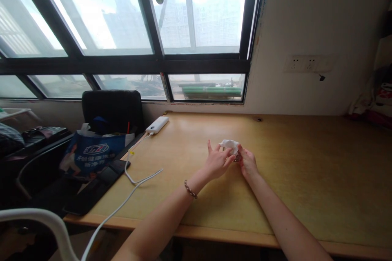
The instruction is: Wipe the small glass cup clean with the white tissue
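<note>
A crumpled white piece, like tissue or thin cloth (230, 144), is held above the wooden table between both hands. My right hand (248, 162) grips its right side, with the thumb on top. My left hand (216, 162) reaches in from the left, its fingers on the front of the white piece and one finger sticking up apart. Below the white piece, between the hands, a small patterned thing (236, 158) shows in part; the fingers hide most of it, and its kind is unclear. A braided bracelet (190, 189) circles my left wrist.
A white power bank (157, 124) lies at the table's far left corner, with a white cable (134, 182) running from it. A black flat object (98, 187) rests along the left edge. Beyond are a blue bag (92, 151) and a black chair (112, 108).
</note>
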A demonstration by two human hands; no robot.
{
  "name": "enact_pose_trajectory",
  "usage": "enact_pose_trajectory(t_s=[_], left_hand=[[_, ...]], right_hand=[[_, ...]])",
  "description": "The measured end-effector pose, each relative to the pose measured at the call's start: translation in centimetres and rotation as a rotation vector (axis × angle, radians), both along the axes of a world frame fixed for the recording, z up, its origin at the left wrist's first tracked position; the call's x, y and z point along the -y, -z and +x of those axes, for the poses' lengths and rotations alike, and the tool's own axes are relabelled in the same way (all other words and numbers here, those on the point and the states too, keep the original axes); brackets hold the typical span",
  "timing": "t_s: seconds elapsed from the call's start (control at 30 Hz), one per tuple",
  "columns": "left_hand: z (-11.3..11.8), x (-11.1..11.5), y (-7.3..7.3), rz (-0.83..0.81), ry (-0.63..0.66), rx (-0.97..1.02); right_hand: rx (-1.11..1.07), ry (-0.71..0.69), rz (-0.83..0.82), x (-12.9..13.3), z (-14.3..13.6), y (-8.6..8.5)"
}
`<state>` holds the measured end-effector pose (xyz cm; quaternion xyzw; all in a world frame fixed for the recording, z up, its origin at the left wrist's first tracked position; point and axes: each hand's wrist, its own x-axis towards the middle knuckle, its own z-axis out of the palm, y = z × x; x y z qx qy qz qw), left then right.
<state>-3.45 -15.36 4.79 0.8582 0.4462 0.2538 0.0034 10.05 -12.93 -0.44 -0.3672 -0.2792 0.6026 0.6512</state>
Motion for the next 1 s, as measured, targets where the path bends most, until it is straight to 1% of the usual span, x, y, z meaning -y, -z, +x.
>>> enact_pose_trajectory(t_s=[0.07,0.2,0.33,0.5,0.57,0.67,0.77,0.83,0.9,0.93,1.0], left_hand=[[0.0,0.0,-0.1,0.049,-0.022,-0.009],[-0.1,0.1,0.0,0.143,-0.014,-0.039],[0.0,-0.1,0.4,0.157,0.009,-0.052],[-0.2,-0.7,0.9,0.203,0.056,-0.003],[-0.3,-1.1,1.3,0.217,0.098,0.044],[-0.5,-1.7,1.9,0.193,0.202,0.14],[-0.6,-1.7,2.3,0.173,0.306,0.249],[-0.6,-1.4,2.3,0.163,0.337,0.333],[-0.7,-1.1,2.2,0.132,0.299,0.436],[-0.7,-1.1,2.2,0.104,0.242,0.497],[-0.9,-1.2,2.2,0.017,0.072,0.648]], right_hand=[[0.002,0.012,0.001,0.0,0.0,0.0],[-0.003,0.009,-0.01,0.0,-0.1,0.0],[-0.016,0.003,0.001,0.0,-0.1,0.0],[-0.032,0.042,-0.033,-0.2,0.0,0.1],[-0.039,0.043,-0.053,-0.2,-0.1,0.1],[-0.058,0.047,-0.059,-0.3,-0.2,0.1],[-0.086,0.111,-0.057,-0.5,-0.1,0.1],[-0.109,0.148,-0.08,-0.6,0.2,0.0],[-0.145,0.152,-0.109,-0.7,0.6,-0.2],[-0.166,0.149,-0.12,-0.7,0.7,-0.3],[-0.2,0.13,-0.135,-0.7,0.9,-0.6]])
